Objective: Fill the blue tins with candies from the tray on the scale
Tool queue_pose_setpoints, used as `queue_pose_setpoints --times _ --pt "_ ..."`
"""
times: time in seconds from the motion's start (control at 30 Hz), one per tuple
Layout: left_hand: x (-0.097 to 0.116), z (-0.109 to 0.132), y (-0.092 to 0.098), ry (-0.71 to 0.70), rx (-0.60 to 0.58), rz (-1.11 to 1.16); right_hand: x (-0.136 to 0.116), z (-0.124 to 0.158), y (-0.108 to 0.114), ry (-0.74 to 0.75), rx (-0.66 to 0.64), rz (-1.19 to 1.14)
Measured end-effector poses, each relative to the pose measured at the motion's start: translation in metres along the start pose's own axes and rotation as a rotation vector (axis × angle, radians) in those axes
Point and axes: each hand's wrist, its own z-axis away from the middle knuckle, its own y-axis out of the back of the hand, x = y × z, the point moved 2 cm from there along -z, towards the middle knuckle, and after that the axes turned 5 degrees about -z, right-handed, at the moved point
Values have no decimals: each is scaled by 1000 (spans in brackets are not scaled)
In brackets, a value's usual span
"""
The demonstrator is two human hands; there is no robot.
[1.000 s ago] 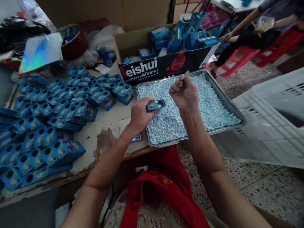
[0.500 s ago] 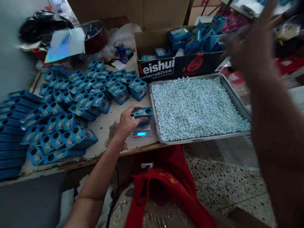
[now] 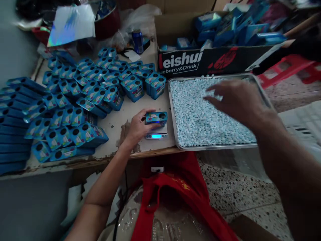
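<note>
Box (image 3: 154, 117) in the head view stands in the grasp of the left hand (image 3: 137, 129), thumb and fingers clamped on its sides, over the scale (image 3: 163, 131); whether its base touches the scale, I cannot tell. The display (image 3: 156, 136) glows blue. The right hand (image 3: 237, 100), slightly blurred, hovers over pale blue pellets (image 3: 198, 124) in the tray (image 3: 218, 147), its thumb and fingers apart. Left of the scale, boxes (image 3: 96, 95) crowd the table (image 3: 117, 117); behind the tray is a carton (image 3: 205, 63) holding more, a can (image 3: 137, 42) to its left
</note>
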Motion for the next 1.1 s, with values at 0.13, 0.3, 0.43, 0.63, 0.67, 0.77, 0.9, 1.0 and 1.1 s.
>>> queue_pose_setpoints --times 0.13,0.3,0.43,0.63,0.67,0.77,0.9,1.0,1.1 --pt "2 4 16 -77 97 -51 2 18 -49 -22 -121 119" --pt "18 17 36 -87 227 -88 7 24 -69 56 -271 158" --pt "30 19 40 -148 294 -80 8 20 -48 -17 -338 50" --pt "45 10 33 -265 244 -60 21 23 -34 -389 -261 -736" --pt "48 9 32 -296 229 -66 23 24 -36 -436 -294 -817" --pt "53 9 32 -366 196 -76 25 27 -40 -473 -311 -661" --pt "47 13 34 -282 177 -122 11 30 -32 -346 -245 -250" --pt "44 16 36 -220 162 -196 -13 26 -27 -234 -316 -365" --pt "43 20 39 -182 137 -249 -48 15 -23 -69 -413 -461"
